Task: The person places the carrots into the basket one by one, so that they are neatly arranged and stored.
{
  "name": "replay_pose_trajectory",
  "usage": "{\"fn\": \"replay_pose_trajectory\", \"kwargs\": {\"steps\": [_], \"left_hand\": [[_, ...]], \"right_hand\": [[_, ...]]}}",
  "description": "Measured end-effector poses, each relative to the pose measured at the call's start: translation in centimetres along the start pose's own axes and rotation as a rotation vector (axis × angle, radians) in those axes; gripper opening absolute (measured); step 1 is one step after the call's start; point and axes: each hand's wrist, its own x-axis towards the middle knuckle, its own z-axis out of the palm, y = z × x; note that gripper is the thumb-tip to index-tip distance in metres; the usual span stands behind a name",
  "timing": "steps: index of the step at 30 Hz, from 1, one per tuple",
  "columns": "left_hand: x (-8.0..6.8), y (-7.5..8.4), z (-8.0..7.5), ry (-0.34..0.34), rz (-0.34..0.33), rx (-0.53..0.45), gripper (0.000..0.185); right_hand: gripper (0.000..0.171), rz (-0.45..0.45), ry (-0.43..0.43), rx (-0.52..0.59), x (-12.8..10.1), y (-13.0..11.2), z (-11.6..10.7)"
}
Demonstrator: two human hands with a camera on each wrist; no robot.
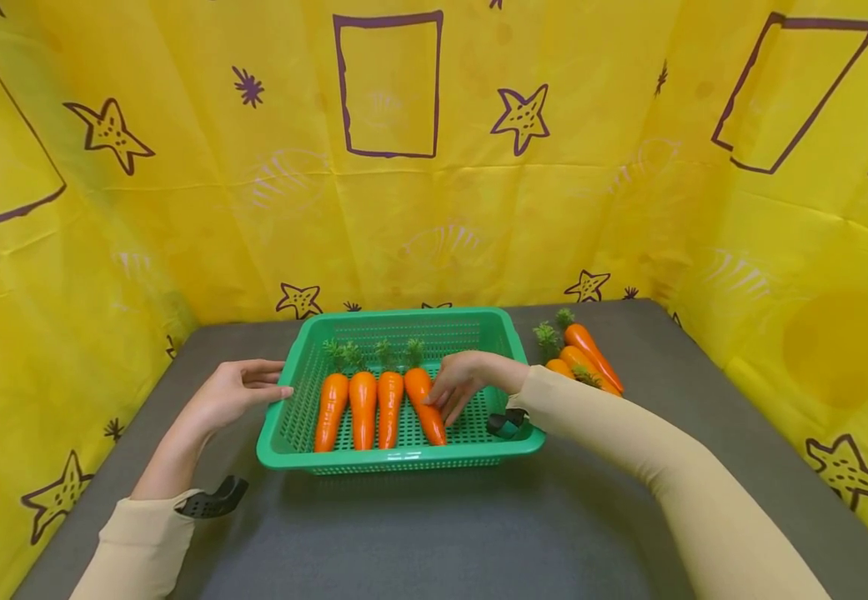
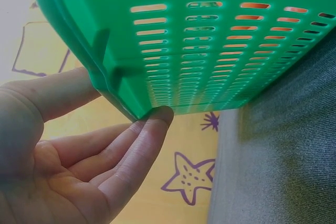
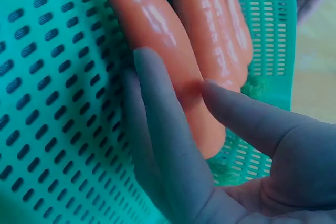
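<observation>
While my left hand [image 1: 234, 393] rests straight-fingered on the basket [image 1: 287, 433] rim, my right hand [image 1: 464, 382] pinches the rightmost carrot [image 1: 426, 406], lying lengthwise toward the frame's bottom.
</observation>
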Motion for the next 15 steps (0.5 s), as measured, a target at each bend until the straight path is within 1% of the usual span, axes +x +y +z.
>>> {"fn": "replay_pose_trajectory", "kwargs": {"steps": [6, 15], "left_hand": [[-0.02, -0.02, 0.01, 0.001, 0.005, 0.004, 0.072], [-0.06, 0.00, -0.01, 0.000, -0.003, -0.003, 0.072]], "right_hand": [[0.017, 0.004, 0.007, 0.017, 0.27, -0.16, 0.28], [0.017, 0.011, 0.019, 0.028, 0.49, -0.45, 0.52]]}}
